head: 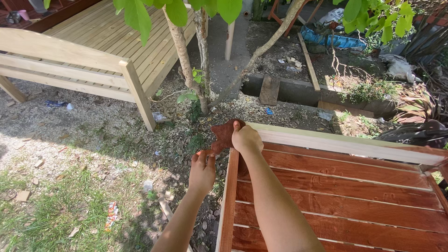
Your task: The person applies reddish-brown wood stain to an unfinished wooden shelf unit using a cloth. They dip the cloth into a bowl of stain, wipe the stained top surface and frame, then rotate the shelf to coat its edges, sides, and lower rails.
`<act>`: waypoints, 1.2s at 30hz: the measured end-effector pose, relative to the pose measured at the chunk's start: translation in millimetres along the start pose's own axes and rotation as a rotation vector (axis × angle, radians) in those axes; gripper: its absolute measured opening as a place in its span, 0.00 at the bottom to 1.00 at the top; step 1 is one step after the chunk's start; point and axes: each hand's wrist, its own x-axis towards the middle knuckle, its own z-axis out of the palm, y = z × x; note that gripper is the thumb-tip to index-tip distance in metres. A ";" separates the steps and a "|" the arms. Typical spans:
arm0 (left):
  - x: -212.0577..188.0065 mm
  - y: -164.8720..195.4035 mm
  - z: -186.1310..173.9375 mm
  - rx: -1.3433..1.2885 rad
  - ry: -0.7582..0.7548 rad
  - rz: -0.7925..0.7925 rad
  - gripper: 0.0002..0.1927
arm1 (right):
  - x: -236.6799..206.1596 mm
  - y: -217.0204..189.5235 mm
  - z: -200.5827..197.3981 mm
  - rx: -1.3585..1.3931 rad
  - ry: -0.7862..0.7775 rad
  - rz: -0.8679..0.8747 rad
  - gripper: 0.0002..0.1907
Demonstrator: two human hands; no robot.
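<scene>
Our right hand [246, 138] closes over a reddish-brown rag [225, 135], pressing it onto the far left corner of a slatted wooden frame [354, 196], where the unstained top rail [345, 141] meets the stained side rail [228, 200]. Our left hand [202, 171] sits just to the near left of that corner, fingers curled loosely upward, their tips stained red and close under the hanging edge of the rag; we cannot tell whether they touch it or grip anything. The rag lies between the two hands, mostly under the right one.

Litter dots the ground. A small red-and-white wrapper [111, 215] lies crumpled in the grass at near left. A scrap of blue plastic [56, 103] rests on the gravel at far left, beneath an unfinished pale wooden bench [79, 60]. A small blue piece [269, 111] lies by a concrete drain [298, 91] further off. At far right a blue tarp [331, 39] is bunched beside white bags [399, 67].

Both forearms reach forward from the near edge, the right one over the stained slats, the left one beside the frame. A thin tree trunk [186, 65] rises just beyond the hands.
</scene>
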 end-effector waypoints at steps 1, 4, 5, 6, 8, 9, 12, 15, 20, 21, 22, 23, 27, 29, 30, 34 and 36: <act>-3.4 -0.3 -3.1 0.014 -0.029 -0.042 0.19 | 1.2 0.6 0.0 -0.001 0.006 0.005 0.36; -9.4 -1.3 -11.1 -0.006 0.041 0.055 0.18 | 4.2 1.8 1.2 -0.027 0.017 0.018 0.35; -11.6 -2.1 -13.5 -0.031 0.024 0.020 0.18 | 3.9 2.9 2.2 -0.054 0.012 0.023 0.36; -13.6 -2.2 -15.0 -0.058 0.008 -0.013 0.19 | 2.7 4.3 2.9 -0.082 0.011 0.027 0.36; -16.9 -0.3 -15.5 -0.078 -0.012 -0.036 0.19 | -3.7 9.2 5.1 -0.118 0.014 0.007 0.35; -20.5 0.7 -14.9 -0.069 -0.019 -0.037 0.19 | -9.7 13.2 6.9 -0.138 0.009 0.003 0.35; -32.1 6.6 -11.9 -0.056 -0.031 0.020 0.18 | -35.2 25.6 12.9 -0.161 0.031 0.010 0.36; -46.0 10.6 -12.5 -0.083 -0.025 0.126 0.18 | -70.5 37.7 19.8 -0.183 0.008 0.005 0.35; -75.7 9.5 -12.8 -0.245 -0.066 0.133 0.20 | -140.7 57.6 27.3 -0.205 -0.003 0.041 0.36; -83.7 7.8 -12.1 -0.231 -0.071 0.135 0.20 | -155.3 61.7 28.9 -0.200 0.001 0.046 0.36; -92.9 5.4 -11.1 -0.219 -0.075 0.136 0.20 | -168.8 66.4 29.6 -0.214 0.001 0.054 0.36; -101.9 3.1 -10.7 -0.222 -0.082 0.122 0.19 | -182.3 70.6 30.6 -0.229 0.000 0.062 0.36; -137.1 -3.8 -10.0 -0.362 -0.173 0.012 0.19 | -226.9 85.1 33.3 -0.214 0.011 0.060 0.36; -153.6 -6.7 -11.4 -0.423 -0.230 -0.072 0.20 | -243.5 90.9 33.3 -0.225 -0.010 0.054 0.35; -158.5 -5.9 -13.0 -0.416 -0.248 -0.109 0.21 | -250.6 93.1 33.5 -0.229 -0.020 0.049 0.35; -175.4 -9.5 -14.7 -0.301 -0.249 0.102 0.25 | -275.1 104.2 36.5 -0.203 -0.006 0.057 0.34; -184.3 -12.3 -15.9 -0.355 -0.288 -0.006 0.25 | -284.1 109.9 39.4 -0.171 0.034 0.022 0.34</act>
